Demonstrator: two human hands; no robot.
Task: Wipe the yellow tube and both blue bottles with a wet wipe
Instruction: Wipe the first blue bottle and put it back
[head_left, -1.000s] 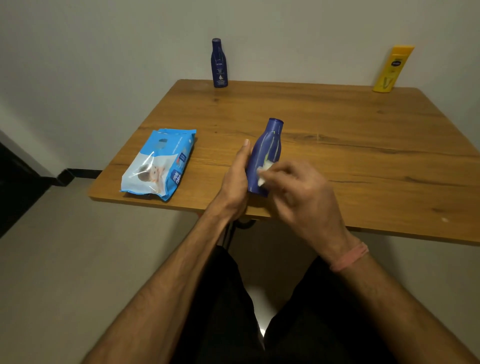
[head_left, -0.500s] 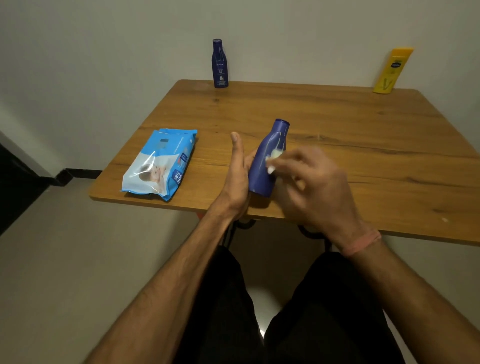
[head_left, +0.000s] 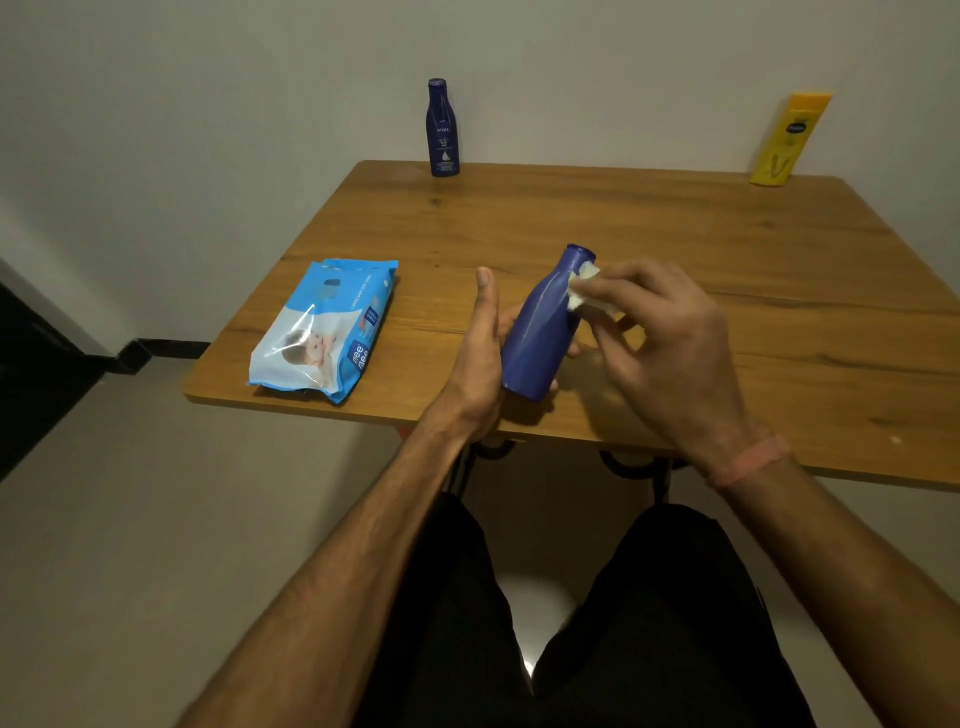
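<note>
While wiped — far bottle (head_left: 443, 130) "NIVEA"

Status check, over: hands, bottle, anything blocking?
Left hand cradles tilted blue bottle. Right hand pinches wet wipe against its neck. Second bottle, yellow tube upright at back. Nothing blocking.

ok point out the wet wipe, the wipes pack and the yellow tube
wet wipe (head_left: 584, 288), head view, on its white fold at the bottle's neck
wipes pack (head_left: 322, 332), head view, middle of its top face
yellow tube (head_left: 788, 140), head view, mid body
</note>
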